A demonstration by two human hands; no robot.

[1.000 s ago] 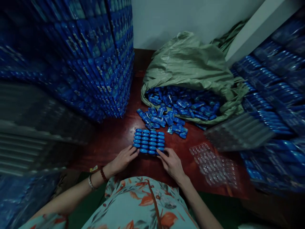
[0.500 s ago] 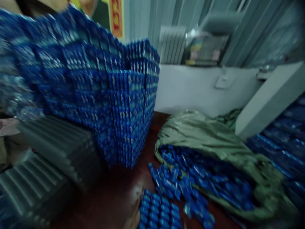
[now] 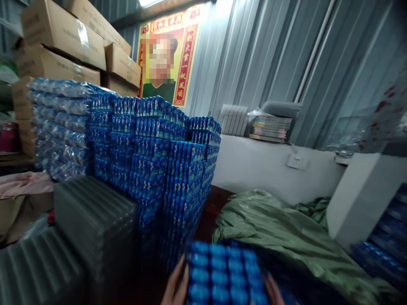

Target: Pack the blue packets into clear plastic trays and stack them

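Observation:
At the bottom of the head view, a block of blue batteries [image 3: 219,273] is held up, its cylinders lined up in rows. My left hand [image 3: 177,281] grips its left side, fingers along the edge. On the opposite side my right hand [image 3: 272,290] presses against it, only partly in the picture. The block is blurred by motion. Behind it lies a green woven sack [image 3: 270,220], with dark blue contents at its mouth, partly hidden by the block. Left of the hands rises a tall stack of blue battery packs [image 3: 184,186].
Grey ridged trays [image 3: 95,220] are piled at the lower left. Cardboard boxes [image 3: 63,38] stand behind the stack. A poster [image 3: 182,63] hangs on the metal wall. A white ledge [image 3: 254,161] carries magazines [image 3: 270,127]. A white pillar [image 3: 352,199] slants at right.
The view has tilted upward, bringing boxes and poster into sight. The battery block has risen nearer the camera, now between both hands, covering the loose batteries by the sack.

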